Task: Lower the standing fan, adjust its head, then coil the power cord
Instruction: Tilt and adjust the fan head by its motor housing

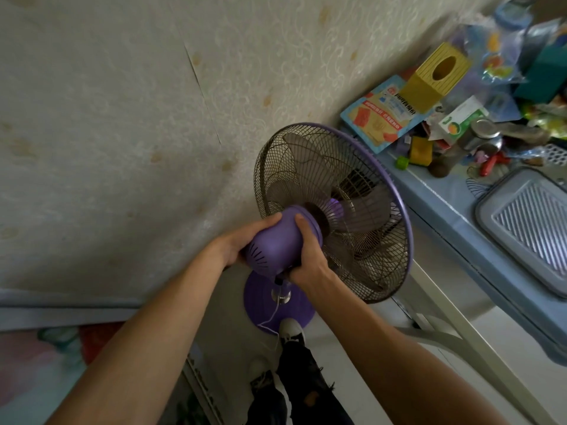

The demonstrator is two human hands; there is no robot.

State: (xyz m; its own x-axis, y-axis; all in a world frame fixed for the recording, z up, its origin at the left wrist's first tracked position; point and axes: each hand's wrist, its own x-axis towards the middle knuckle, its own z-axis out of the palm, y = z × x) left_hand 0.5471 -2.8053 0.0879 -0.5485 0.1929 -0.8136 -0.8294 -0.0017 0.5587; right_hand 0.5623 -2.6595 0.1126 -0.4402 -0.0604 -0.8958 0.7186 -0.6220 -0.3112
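A purple standing fan stands by the wall, seen from above and behind. Its purple motor housing [276, 240] is clasped from both sides. My left hand [242, 240] wraps its left side, and my right hand [310, 256] grips its right side, thumb on top. The wire cage [334, 197] with grey blades faces away toward the table. Below, the round purple base [260, 305] rests on the floor, with my white shoe [291, 329] on its edge. A thin white power cord [271, 317] runs from the pole across the base. The pole is mostly hidden.
A blue-covered table [445, 210] stands close on the right, touching the cage rim, crowded with boxes, jars and a grey tray [527, 225]. The wallpapered wall [122, 118] is just behind the fan. A bed edge [46, 308] lies at the left.
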